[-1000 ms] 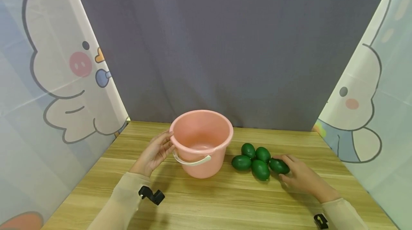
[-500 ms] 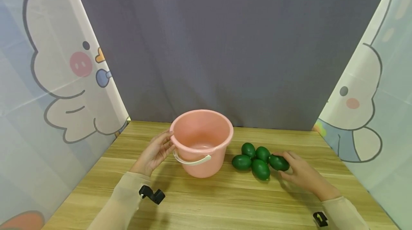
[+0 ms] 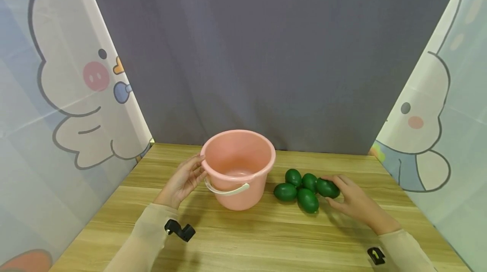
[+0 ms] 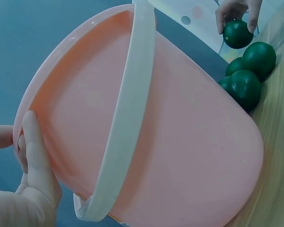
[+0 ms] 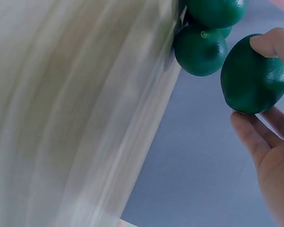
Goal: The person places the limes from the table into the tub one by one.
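A pink bucket [image 3: 240, 196] stands upright on the table, its white handle [image 4: 125, 118] hanging down the near side. My left hand [image 3: 184, 184] pinches the bucket's rim at the left, thumb on one side and fingers on the other. In my right hand [image 3: 354, 204] a dark green lime [image 5: 251, 78] is pinched between thumb and fingers. The right wrist view shows this lime held off the tabletop. Just left of it several more limes [image 3: 307, 200] lie bunched together, between the bucket and my right hand. No lime shows inside the bucket.
The wood-grain table [image 3: 243, 242] runs back to a dark grey cloth [image 3: 266, 60]. Cartoon-printed curtains [image 3: 61, 94] flank it on the left and right. A black mount [image 3: 179, 229] sits on the left wrist.
My right hand has raised its lime slightly and shifted a little left, toward the other limes. The left hand and the bucket have stayed in place.
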Demonstrator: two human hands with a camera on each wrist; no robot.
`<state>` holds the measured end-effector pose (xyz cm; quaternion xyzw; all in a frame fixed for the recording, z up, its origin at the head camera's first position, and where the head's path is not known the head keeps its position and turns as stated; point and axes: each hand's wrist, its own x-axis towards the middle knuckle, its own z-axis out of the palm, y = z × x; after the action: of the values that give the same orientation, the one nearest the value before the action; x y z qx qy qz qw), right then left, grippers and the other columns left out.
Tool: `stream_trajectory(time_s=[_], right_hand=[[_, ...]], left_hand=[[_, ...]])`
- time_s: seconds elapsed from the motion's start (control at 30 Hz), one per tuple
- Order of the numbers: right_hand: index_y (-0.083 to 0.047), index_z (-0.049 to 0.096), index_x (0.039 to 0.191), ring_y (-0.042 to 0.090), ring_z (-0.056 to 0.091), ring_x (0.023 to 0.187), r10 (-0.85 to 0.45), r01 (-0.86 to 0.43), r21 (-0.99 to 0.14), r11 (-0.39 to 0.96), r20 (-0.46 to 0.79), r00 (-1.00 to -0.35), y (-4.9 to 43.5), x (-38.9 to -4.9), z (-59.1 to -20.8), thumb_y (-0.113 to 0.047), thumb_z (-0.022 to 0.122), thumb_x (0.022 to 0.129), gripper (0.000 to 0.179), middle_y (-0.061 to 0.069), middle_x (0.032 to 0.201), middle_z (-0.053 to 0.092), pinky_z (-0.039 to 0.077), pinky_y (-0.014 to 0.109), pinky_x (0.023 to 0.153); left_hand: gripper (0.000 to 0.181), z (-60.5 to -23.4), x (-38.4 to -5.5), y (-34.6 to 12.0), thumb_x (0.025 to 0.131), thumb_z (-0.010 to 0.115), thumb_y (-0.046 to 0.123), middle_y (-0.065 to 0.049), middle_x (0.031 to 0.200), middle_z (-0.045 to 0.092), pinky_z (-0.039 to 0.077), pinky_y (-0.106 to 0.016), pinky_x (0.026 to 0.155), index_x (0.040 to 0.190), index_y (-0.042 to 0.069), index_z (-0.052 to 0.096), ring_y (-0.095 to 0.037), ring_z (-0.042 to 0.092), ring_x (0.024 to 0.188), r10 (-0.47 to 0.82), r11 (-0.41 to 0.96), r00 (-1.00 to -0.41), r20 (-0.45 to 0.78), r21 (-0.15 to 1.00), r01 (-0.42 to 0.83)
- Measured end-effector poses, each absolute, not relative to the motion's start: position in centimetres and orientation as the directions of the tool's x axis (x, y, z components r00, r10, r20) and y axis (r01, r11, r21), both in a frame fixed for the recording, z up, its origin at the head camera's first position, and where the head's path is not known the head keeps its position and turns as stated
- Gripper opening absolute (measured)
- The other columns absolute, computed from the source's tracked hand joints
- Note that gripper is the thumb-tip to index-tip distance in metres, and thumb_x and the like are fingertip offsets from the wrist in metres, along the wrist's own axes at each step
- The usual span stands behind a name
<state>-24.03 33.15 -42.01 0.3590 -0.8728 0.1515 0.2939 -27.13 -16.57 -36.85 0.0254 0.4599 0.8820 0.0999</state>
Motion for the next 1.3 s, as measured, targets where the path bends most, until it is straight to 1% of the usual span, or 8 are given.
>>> stream_trajectory(time_s=[0.1,0.23,0.33,0.6,0.8,1.0,1.1,1.3], right_hand=[[-0.001,0.06,0.127,0.017,0.062,0.094,-0.539,-0.73,-0.063,0.681,0.631,-0.558,33.0,-24.3,-41.9,-0.005,0.084,0.067,0.065,0.005,0.112,0.063,0.053,0.014,0.079],[0.001,0.06,0.126,0.02,0.062,0.095,-0.543,-0.749,-0.066,0.659,0.648,-0.534,32.7,-24.6,-41.6,-0.004,0.083,0.067,0.063,0.008,0.114,0.063,0.049,0.007,0.083],[0.001,0.061,0.127,0.021,0.062,0.096,-0.54,-0.755,-0.065,0.653,0.658,-0.524,32.5,-24.7,-41.2,-0.004,0.083,0.068,0.063,0.008,0.115,0.063,0.048,0.007,0.084],[-0.001,0.059,0.131,0.022,0.061,0.102,-0.524,-0.73,-0.08,0.679,0.643,-0.558,32.2,-24.6,-40.6,-0.004,0.086,0.068,0.068,0.008,0.121,0.061,0.045,0.006,0.089],[-0.004,0.057,0.134,0.02,0.061,0.104,-0.524,-0.724,-0.082,0.685,0.635,-0.567,31.9,-24.6,-40.4,-0.005,0.087,0.068,0.072,0.005,0.122,0.06,0.048,0.008,0.09],[-0.004,0.058,0.134,0.022,0.06,0.103,-0.528,-0.747,-0.073,0.661,0.662,-0.532,31.4,-24.8,-40.0,-0.004,0.086,0.069,0.071,0.007,0.122,0.06,0.044,0.006,0.092],[-0.003,0.058,0.133,0.021,0.06,0.103,-0.531,-0.751,-0.064,0.657,0.668,-0.522,31.2,-24.9,-39.8,-0.004,0.085,0.069,0.069,0.007,0.121,0.061,0.043,0.005,0.092],[-0.003,0.057,0.133,0.02,0.059,0.106,-0.537,-0.748,-0.064,0.661,0.656,-0.531,30.9,-25.2,-39.5,-0.006,0.086,0.07,0.069,0.007,0.123,0.06,0.044,0.006,0.093]], left_hand=[[0.014,-36.8,-27.1,-16.6,0.103,0.055,0.01,-0.003,0.095,0.058,0.06,-0.014,0.068,0.117,0.006,0.052,-0.009,0.062,0.076,0.202,-0.56,-0.978,-0.044,0.814,-0.152],[0.012,-36.8,-27.1,-16.7,0.103,0.055,0.01,-0.004,0.097,0.058,0.061,-0.015,0.07,0.115,0.007,0.053,-0.01,0.062,0.077,0.206,-0.563,-0.978,-0.039,0.812,-0.151],[0.013,-36.8,-27.1,-16.8,0.103,0.055,0.01,-0.005,0.098,0.058,0.061,-0.015,0.071,0.115,0.006,0.053,-0.01,0.062,0.078,0.207,-0.563,-0.978,-0.034,0.813,-0.148],[0.01,-36.9,-27.1,-16.7,0.104,0.053,0.008,-0.003,0.094,0.059,0.06,-0.014,0.068,0.113,0.007,0.055,-0.01,0.062,0.076,0.194,-0.573,-0.98,-0.035,0.807,-0.143],[0.016,-36.8,-27.1,-16.5,0.103,0.054,0.009,-0.004,0.094,0.058,0.06,-0.014,0.067,0.119,0.004,0.052,-0.01,0.061,0.075,0.186,-0.563,-0.982,-0.033,0.816,-0.134],[0.027,-36.8,-27.2,-16.3,0.103,0.054,0.009,-0.004,0.095,0.057,0.06,-0.014,0.066,0.128,0.002,0.047,-0.009,0.06,0.075,0.177,-0.553,-0.983,-0.042,0.822,-0.134],[0.028,-36.8,-27.2,-16.3,0.103,0.054,0.009,-0.004,0.095,0.058,0.06,-0.014,0.066,0.129,0.001,0.047,-0.009,0.061,0.076,0.172,-0.558,-0.984,-0.045,0.819,-0.135],[0.029,-36.8,-27.3,-16.3,0.103,0.055,0.009,-0.004,0.096,0.057,0.06,-0.014,0.066,0.129,0.001,0.046,-0.01,0.06,0.076,0.177,-0.562,-0.983,-0.042,0.816,-0.136]])
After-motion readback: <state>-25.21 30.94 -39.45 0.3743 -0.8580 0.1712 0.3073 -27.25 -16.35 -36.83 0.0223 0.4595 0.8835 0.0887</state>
